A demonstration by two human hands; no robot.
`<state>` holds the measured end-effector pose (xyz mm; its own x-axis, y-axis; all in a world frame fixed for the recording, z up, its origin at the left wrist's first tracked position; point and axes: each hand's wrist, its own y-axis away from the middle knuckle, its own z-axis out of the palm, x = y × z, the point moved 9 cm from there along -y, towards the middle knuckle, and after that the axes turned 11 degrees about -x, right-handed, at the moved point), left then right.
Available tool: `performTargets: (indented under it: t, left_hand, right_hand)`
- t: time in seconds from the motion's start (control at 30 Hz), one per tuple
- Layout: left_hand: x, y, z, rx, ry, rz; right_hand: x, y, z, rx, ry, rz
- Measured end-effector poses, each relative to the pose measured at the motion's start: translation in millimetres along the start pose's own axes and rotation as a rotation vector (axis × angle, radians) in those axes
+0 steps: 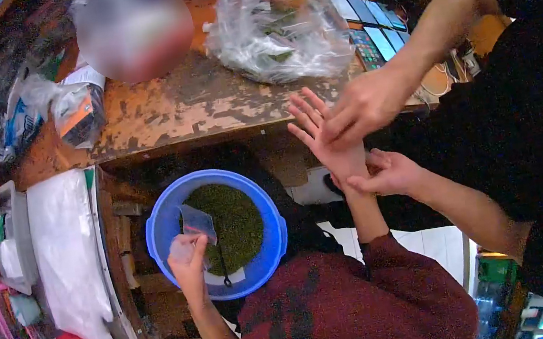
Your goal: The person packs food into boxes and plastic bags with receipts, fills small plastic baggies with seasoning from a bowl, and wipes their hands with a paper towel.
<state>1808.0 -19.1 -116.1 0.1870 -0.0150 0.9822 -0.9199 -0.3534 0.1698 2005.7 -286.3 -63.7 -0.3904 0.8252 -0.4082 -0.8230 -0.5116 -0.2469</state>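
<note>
My left hand (pixel 188 259) pinches a small clear plastic bag (pixel 198 223) over a blue basin (pixel 270 201). Dried green crumbled leaves (pixel 235 219) fill the bottom of the basin. A dark thin-handled tool (pixel 224 267), perhaps a spoon, rests in it, its other end hidden by the bag. My right hand (pixel 344 154) is held out palm up, fingers spread. A person in black sleeves supports my wrist with one hand (pixel 394 174). That person's other hand (pixel 363 106) has its fingertips at my palm; anything in them is hidden.
Ahead is a worn wooden table (pixel 152 113) with a large clear bag (pixel 280 36) and several phones (pixel 380 42). A wrapped dark package (pixel 80 116) sits at its left. White plastic sheets (pixel 69 253) and a grey bin (pixel 14 240) stand on the left.
</note>
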Motion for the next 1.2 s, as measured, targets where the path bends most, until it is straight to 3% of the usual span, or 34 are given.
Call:
performTargets:
  t: [0.1, 0.37, 0.47, 0.57, 0.77, 0.87, 0.9, 0.93, 0.97, 1.07, 1.1, 1.2]
  left_hand:
    - [-4.5, 5.9, -2.1, 0.013, 0.063, 0.030]
    - [-12.0, 14.2, -9.5, 0.035, 0.058, -0.004]
    - [-11.3, 14.6, -10.3, 0.032, 0.058, 0.015]
    - [-13.9, 15.1, -6.3, 0.036, 0.121, -0.043]
    - [-17.8, 10.3, -6.2, 0.008, -0.003, -0.030]
    - [-11.9, 4.9, -8.0, 0.042, -0.069, 0.047]
    - [-12.4, 1.1, -7.5, 0.012, -0.086, 0.083]
    - [-21.0, 0.0, -11.0, 0.008, 0.030, 0.074]
    - [-28.9, -4.2, -13.2, 0.010, 0.150, 0.051]
    - [-17.4, -2.4, -14.9, 0.011, 0.138, -0.016]
    - [-13.0, 0.3, -15.2, 0.019, 0.135, -0.030]
    - [2.3, 2.7, -9.4, 0.037, 0.124, -0.065]
  right_hand:
    - [0.8, 6.4, -4.4, 0.094, -0.050, -0.067]
    - [-18.5, 4.3, 21.8, -0.071, -0.411, -0.260]
    - [-32.8, 8.8, 37.6, -0.203, -0.384, -0.347]
    - [-51.2, 12.6, 35.4, -0.169, -0.406, -0.458]
    - [-77.9, 18.9, 87.9, -0.263, -0.142, -0.539]
    - [-79.6, 27.5, 106.2, -0.218, -0.143, -0.584]
    - [-73.3, 27.1, 102.6, -0.073, -0.183, -0.551]
    - [-66.8, 30.3, 94.7, 0.073, -0.224, -0.510]
    - [-70.3, 32.1, 84.2, 0.063, -0.225, -0.537]
    - [-41.1, 36.3, 64.1, 0.242, 0.166, -0.133]
    - [-36.7, 35.5, 62.0, 0.251, 0.159, -0.121]
    - [-42.6, 40.8, 49.5, 0.461, 0.517, -0.084]
